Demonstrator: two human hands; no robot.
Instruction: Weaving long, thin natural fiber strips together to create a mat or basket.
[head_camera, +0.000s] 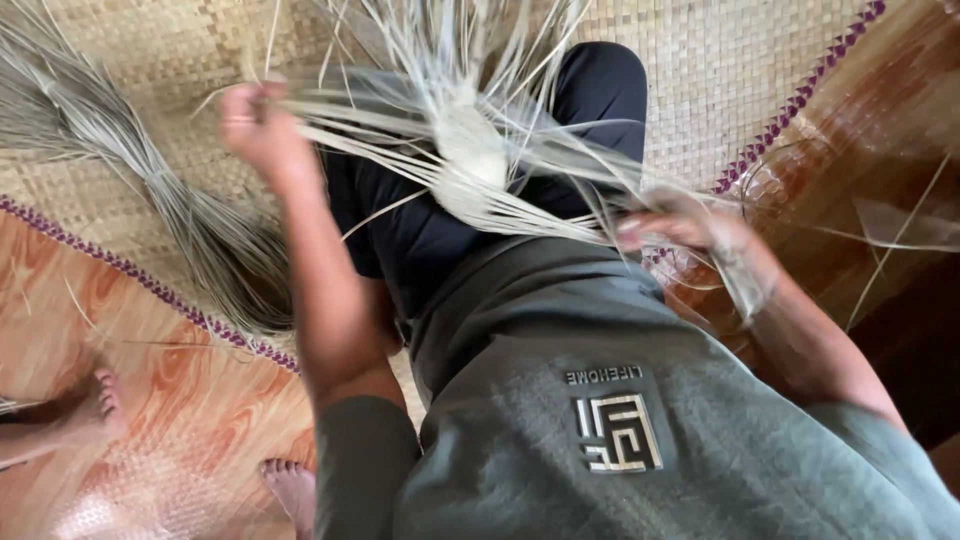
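At the upper left of the frame one loose bundle (170, 190) of dry fibre lies on the mat (720, 70). Right of it my left hand (262, 125) is clenched on a few strands (360, 115), pulled taut toward the weave (470, 150) on my lap, at the upper middle. I judge even tension matters here: draw each strand snug against the woven core, no slack, no snapping. At middle right my right hand (690, 232) pinches other strands; it is blurred, so the hold is only roughly clear. Count: one bundle, one weave, one mat, two hands, strands too many to count.
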